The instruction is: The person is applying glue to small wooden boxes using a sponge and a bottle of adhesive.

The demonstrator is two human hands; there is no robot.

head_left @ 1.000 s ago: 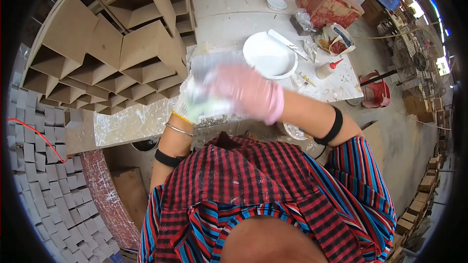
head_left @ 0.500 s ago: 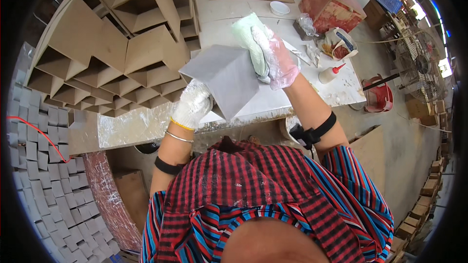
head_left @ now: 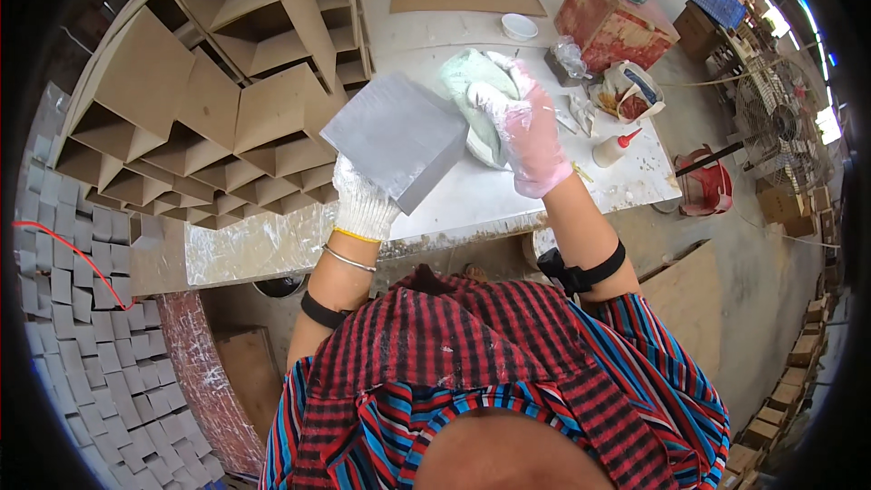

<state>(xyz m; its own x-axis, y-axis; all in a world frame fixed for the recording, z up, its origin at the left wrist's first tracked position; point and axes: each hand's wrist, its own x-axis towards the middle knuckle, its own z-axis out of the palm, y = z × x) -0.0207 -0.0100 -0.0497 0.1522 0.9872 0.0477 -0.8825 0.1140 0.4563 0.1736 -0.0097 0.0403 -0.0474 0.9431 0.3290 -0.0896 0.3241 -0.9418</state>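
My left hand (head_left: 365, 200), in a white knit glove with a yellow cuff edge, grips a grey box (head_left: 395, 136) from below and behind. The box hides most of its fingers. One broad face of the box is turned up toward me, tilted above the table. Just to its right, my right hand (head_left: 524, 127) wears a pinkish, powder-dusted glove and is closed round a pale green cloth (head_left: 472, 86). The cloth is bunched up beside the box's right edge; whether they touch I cannot tell.
A brown compartmented cardboard rack (head_left: 204, 100) fills the left of the worktable (head_left: 435, 209). Toward the right lie a red-tipped glue bottle (head_left: 617, 147), a white bowl (head_left: 520, 27) and a plastic bag (head_left: 628, 91). A worn red box (head_left: 610, 18) stands behind. Grey boxes (head_left: 109, 354) are stacked far left.
The grey box has turned so a broad face points upward and has shifted slightly left. My right hand and the cloth have come off its side, moving a little right and nearer.
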